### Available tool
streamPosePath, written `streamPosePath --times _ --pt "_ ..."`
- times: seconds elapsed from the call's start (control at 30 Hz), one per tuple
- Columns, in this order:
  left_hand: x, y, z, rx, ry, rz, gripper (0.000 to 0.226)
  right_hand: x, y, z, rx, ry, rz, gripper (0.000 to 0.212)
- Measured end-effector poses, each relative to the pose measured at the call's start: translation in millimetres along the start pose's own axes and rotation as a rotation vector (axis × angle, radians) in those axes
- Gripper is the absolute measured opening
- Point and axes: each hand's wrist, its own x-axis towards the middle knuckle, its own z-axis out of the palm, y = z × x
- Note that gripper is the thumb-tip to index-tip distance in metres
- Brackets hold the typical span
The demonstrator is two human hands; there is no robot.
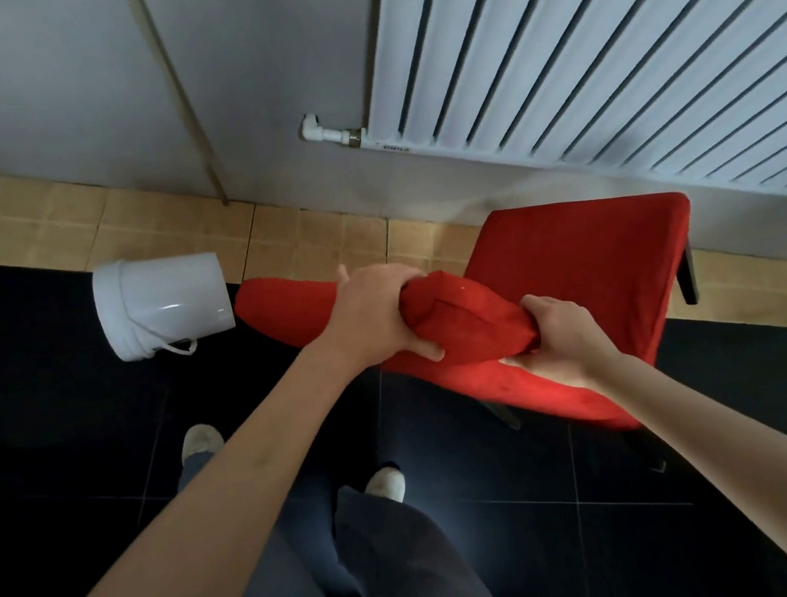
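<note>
My left hand [373, 314] wraps the red cushion's [468, 319] middle and my right hand [562, 337] grips its near end, above the red chair [582, 256]. Its long axis runs leftward, with the far tip toward the white bucket [163, 305].

cam=head-worn, wide-angle; faces=forward, steeply down; range=near, right above red cushion [467, 317]; views=one

Probably a home: wall radiator [597, 35], tiled floor [548, 522].
</note>
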Motion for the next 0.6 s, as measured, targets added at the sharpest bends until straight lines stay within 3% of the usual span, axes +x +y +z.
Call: streamPosePath --times 0.33,0.6 --pt "20 95 17 0.065 -0.002 0.188 0.068 -51 63 -33 0.130 0.149 0.092 0.038" --pt "20 128 34 0.111 -0.030 0.252 0.076 -77 82 -33 0.210 0.200 0.162 0.035"
